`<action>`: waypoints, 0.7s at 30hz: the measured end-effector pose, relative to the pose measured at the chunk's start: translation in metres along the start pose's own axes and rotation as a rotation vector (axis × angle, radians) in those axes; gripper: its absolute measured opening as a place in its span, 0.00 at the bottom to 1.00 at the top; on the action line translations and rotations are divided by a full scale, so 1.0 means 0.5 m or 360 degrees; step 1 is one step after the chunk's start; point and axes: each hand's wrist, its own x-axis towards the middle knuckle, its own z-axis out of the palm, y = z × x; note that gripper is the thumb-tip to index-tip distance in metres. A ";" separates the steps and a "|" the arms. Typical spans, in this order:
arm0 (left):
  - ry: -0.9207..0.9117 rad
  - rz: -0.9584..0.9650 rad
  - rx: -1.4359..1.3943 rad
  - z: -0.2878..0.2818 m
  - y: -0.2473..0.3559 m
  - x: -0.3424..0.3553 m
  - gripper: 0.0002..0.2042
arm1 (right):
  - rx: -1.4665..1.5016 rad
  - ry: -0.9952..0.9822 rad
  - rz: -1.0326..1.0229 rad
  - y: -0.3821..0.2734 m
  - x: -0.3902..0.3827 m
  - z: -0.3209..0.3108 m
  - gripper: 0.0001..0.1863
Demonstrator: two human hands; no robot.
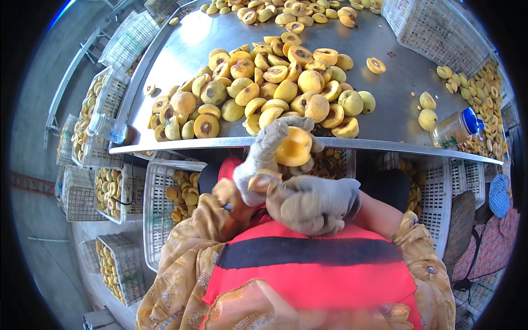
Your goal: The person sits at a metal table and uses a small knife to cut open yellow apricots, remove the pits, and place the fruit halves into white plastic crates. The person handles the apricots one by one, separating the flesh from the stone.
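So the left hand [265, 155] is pinching a peach half [293, 147], probably steadying it, right hand [314, 205] is hanging around 5 o'clock (can't tell its grip), fruit pile [264, 88] sitting handy at 11 o'clock.

- A wide metal table [352, 49] with a smooth grey top and a raised edge along its left side.
- Bright white glare [195, 27] on the tabletop, toward its far left.
- A plain grey floor [41, 115] on the left, curving with the lens.
- A pale metal rail [73, 77] standing over that floor, left of the table.
- A reddish-brown beam [33, 184] at the far left, its use unclear.
- White slatted plastic crates [82, 192] grouped on the floor beside the table.
- A thin blue streak of light [60, 14] at the upper left rim.
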 end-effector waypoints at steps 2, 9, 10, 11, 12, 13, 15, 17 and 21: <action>0.0139 0.0259 -0.0084 -0.003 -0.006 -0.001 0.32 | -0.0671 0.0101 -0.0227 -0.007 -0.028 0.042 0.08; 0.0690 -0.0253 0.1735 -0.191 0.138 -0.227 0.25 | -0.1379 0.1066 -0.0104 -0.015 -0.157 -0.023 0.11; 0.0716 -0.0454 0.2576 -0.200 0.166 -0.259 0.28 | -0.1520 0.1213 -0.0025 -0.014 -0.157 -0.027 0.11; 0.0775 -0.0045 0.3288 -0.246 0.171 -0.282 0.29 | -0.1481 0.1216 -0.0050 -0.014 -0.156 -0.030 0.12; 0.1155 -0.0073 0.3051 -0.281 0.176 -0.298 0.29 | -0.1438 0.1223 -0.0076 -0.015 -0.153 -0.036 0.12; 0.1528 -0.0104 0.2788 -0.273 0.197 -0.290 0.29 | -0.1398 0.1219 -0.0093 -0.017 -0.147 -0.038 0.12; 0.1668 0.0136 0.2215 -0.291 0.197 -0.211 0.28 | -0.1469 0.1195 -0.0151 -0.024 -0.123 -0.029 0.12; 0.1533 0.0205 0.2931 -0.242 0.199 -0.147 0.29 | -0.1486 0.1103 -0.0179 -0.034 -0.100 0.004 0.12; 0.1525 -0.0460 0.3596 -0.287 0.155 -0.025 0.27 | -0.1535 0.1139 -0.0242 -0.029 -0.081 0.023 0.10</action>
